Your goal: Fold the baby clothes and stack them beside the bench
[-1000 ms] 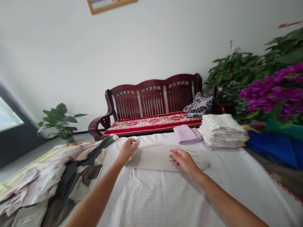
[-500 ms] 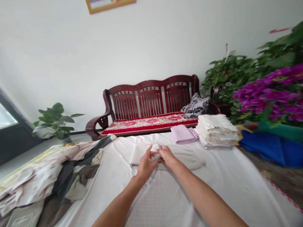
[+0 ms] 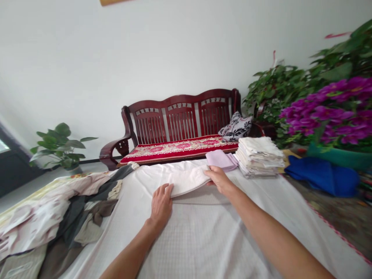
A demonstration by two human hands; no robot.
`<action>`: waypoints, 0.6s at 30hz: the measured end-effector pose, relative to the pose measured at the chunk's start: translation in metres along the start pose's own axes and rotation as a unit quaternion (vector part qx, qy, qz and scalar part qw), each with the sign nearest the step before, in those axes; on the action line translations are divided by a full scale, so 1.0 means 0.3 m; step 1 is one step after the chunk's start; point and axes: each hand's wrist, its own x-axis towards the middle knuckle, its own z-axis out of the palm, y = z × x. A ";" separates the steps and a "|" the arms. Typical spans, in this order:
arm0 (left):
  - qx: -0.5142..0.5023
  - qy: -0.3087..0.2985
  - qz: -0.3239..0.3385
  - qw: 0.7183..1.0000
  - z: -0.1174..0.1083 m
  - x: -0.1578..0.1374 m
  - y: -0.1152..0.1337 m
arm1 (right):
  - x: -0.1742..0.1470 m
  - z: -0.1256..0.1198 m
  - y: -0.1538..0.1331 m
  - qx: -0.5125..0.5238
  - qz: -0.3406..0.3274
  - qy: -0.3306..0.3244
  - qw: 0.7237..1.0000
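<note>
A pale, finely checked garment [image 3: 190,180], partly folded, lies across the white cloth [image 3: 186,236] in front of me. My right hand [image 3: 219,179] pinches the right end of its upper layer and holds that end slightly raised. At the opposite end, my left hand [image 3: 161,202] grips the left edge, thumb hidden below the fabric. Under the lifted layer, the rest of the garment stays flat and stretches to the right beneath my right wrist. Just beyond my right hand lies a folded lilac cloth [image 3: 222,159].
A stack of folded whitish clothes [image 3: 258,157] stands right of the lilac cloth. Loose clothes [image 3: 84,205] lie heaped at left. Behind is a wooden bench [image 3: 174,120] with a red cover. Purple flowers [image 3: 331,112] and blue fabric [image 3: 322,176] are at right.
My hands have moved apart, left hand leftward and right hand rightward and up. The bunched part of the garment between them is now spread out as a flat layer.
</note>
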 end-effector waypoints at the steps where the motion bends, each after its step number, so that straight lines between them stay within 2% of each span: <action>1: -0.004 -0.006 0.003 1.000 0.005 -0.001 -0.004 | -0.005 -0.023 -0.001 -0.005 -0.004 0.005 1.000; 5: -0.019 -0.026 0.031 0.999 0.020 -0.004 -0.006 | -0.028 -0.123 0.017 -0.062 -0.021 0.023 0.998; 10: -0.016 -0.019 0.079 0.997 0.036 0.000 0.015 | -0.040 -0.224 0.070 -0.150 -0.029 0.040 0.988; 16: -0.038 -0.004 0.123 0.992 0.046 -0.001 0.025 | -0.026 -0.317 0.124 -0.273 -0.106 0.096 0.951; 18: -0.053 -0.003 0.131 0.990 0.046 -0.003 0.025 | -0.032 -0.336 0.130 -0.317 -0.113 0.110 0.935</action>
